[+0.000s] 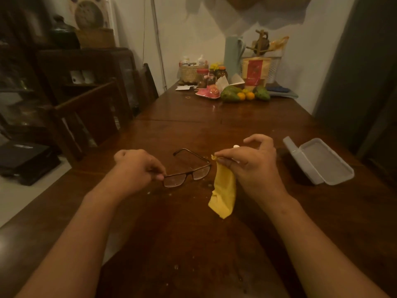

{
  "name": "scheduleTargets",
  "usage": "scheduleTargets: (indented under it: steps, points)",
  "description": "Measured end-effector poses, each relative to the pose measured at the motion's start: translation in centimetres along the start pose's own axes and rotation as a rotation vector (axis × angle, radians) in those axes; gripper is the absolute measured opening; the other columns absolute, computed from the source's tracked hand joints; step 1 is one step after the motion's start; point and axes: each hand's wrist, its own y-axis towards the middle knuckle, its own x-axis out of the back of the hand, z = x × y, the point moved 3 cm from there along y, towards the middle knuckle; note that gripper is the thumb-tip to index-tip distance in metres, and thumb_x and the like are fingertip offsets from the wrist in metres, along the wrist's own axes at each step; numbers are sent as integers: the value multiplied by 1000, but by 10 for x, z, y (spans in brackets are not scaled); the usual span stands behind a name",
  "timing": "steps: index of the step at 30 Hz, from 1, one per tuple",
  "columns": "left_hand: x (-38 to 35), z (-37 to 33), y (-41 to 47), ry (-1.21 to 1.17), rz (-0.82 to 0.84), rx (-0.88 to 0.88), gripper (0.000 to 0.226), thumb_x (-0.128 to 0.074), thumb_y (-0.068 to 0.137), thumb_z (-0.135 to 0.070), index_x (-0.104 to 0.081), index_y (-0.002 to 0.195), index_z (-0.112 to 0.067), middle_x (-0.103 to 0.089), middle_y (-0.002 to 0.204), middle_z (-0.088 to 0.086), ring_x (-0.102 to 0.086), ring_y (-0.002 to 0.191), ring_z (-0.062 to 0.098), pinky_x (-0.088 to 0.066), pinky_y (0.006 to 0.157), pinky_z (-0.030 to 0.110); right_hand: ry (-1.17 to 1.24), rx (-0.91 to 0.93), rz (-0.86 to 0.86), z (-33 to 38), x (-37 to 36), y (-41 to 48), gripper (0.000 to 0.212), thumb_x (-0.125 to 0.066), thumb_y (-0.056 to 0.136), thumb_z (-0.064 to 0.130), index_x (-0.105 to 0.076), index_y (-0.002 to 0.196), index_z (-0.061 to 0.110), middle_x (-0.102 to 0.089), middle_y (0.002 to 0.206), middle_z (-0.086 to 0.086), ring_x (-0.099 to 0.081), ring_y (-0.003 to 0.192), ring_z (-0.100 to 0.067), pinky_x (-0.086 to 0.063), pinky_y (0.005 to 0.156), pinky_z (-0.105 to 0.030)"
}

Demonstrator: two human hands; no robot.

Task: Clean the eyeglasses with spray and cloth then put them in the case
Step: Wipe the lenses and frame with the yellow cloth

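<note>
Pinches the eyeglasses (189,171) at 1 frame corner with the left hand (137,166), likely steadying them on the table (193,244) for wiping. Dangles the yellow cloth (223,194) just right of them, with right hand (253,166) fingertips clamped on its top edge. Has the open case (322,162) farther right, ready.

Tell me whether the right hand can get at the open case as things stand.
Probably yes. The case lies open on the table just right of the right hand, with nothing visibly between them. That hand pinches the yellow cloth, though, so it is not free.
</note>
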Motion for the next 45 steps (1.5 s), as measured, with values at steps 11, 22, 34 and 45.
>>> scheduleTargets:
  steps: [11, 22, 34, 45]
  points:
    - [-30, -28, 7, -86, -129, -93, 31, -66, 82, -57, -59, 110, -46, -60, 88, -28, -47, 96, -2, -5, 108, 47, -22, 23, 84, 6, -9, -3, 32, -60, 84, 47, -76, 108, 36, -63, 101, 25, -17, 111, -1, -33, 83, -41]
    - [-50, -35, 19, -314, -194, -114, 13, -71, 81, -28, -73, 93, -34, -65, 79, -21, -61, 82, 2, -50, 81, 32, -204, 54, 122, 27, 1, -1, 22, -66, 89, 46, -76, 105, 34, -74, 109, 12, -35, 126, -26, -19, 89, -37]
    - [1, -39, -17, -872, -297, -110, 21, -83, 71, -13, -79, 73, -34, -75, 70, -14, -71, 66, 5, -54, 55, 17, -36, 91, -239, 41, 15, 1, 25, -64, 87, 44, -76, 103, 27, -73, 91, 15, -37, 119, -20, -28, 86, -39]
    - [21, -37, -29, -1104, -179, -83, 17, -78, 72, -1, -80, 78, -17, -77, 74, 9, -74, 76, 30, -59, 80, 51, -34, 334, -32, 52, -3, -10, 30, -56, 103, 36, -75, 120, 19, -69, 129, 1, -63, 122, -26, -53, 90, -48]
